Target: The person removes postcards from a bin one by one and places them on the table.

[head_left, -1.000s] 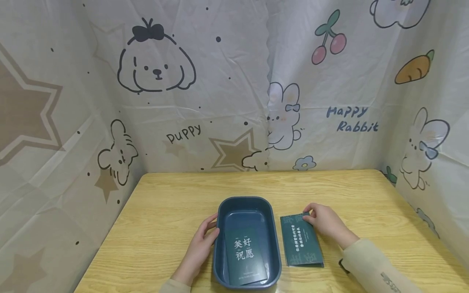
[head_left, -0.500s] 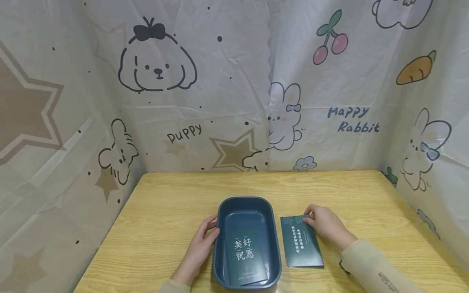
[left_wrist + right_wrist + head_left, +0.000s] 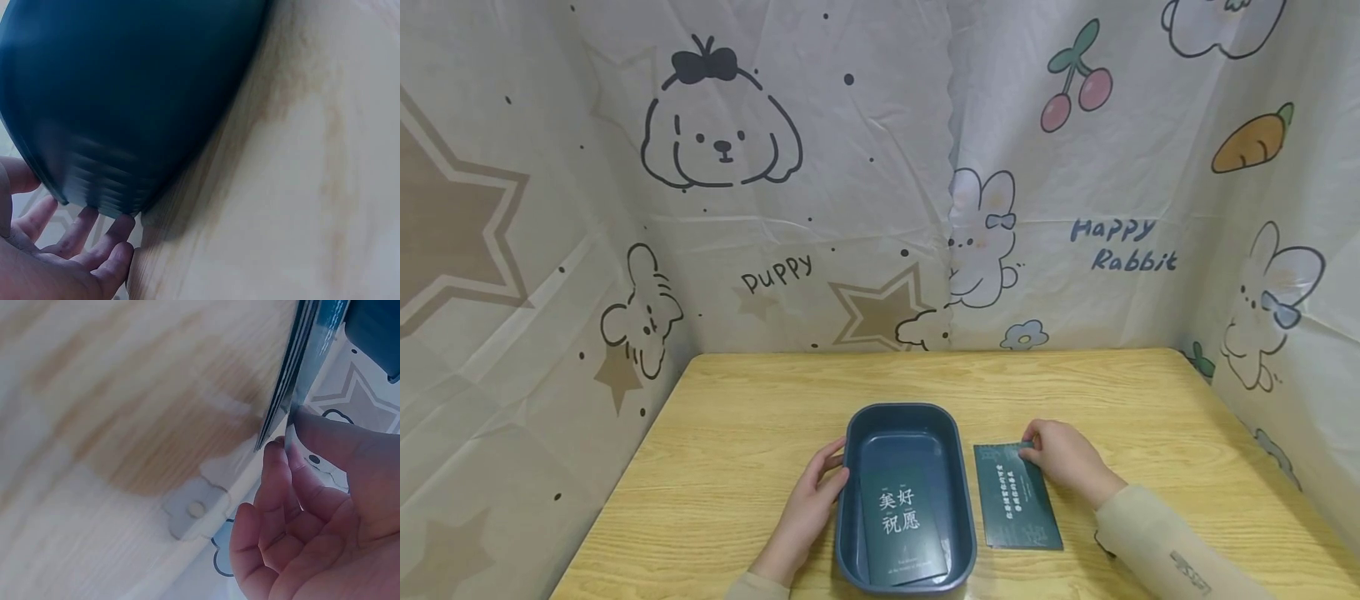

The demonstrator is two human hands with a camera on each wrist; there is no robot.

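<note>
Two bare hands work at a wooden table [image 3: 760,417]. The right hand [image 3: 1067,458] pinches the far right corner of one green top card [image 3: 1022,508] between thumb and fingers. Directly under that pinch sits a stack of cards [image 3: 283,381]; the wrist view is soft, so their number cannot be told for sure. To the left of the pinch, just beside the stack, stands one blue tray [image 3: 898,450], with one green card visible inside [image 3: 910,537], its white characters facing up. On the tray's other side, the left hand [image 3: 811,500] is loosely spread, fingertips against the outer wall. One printed curtain [image 3: 865,108] hangs beyond. Compared with a second ago, the pinched corner sits slightly nearer the person, while the tray and left hand match their earlier places.
</note>
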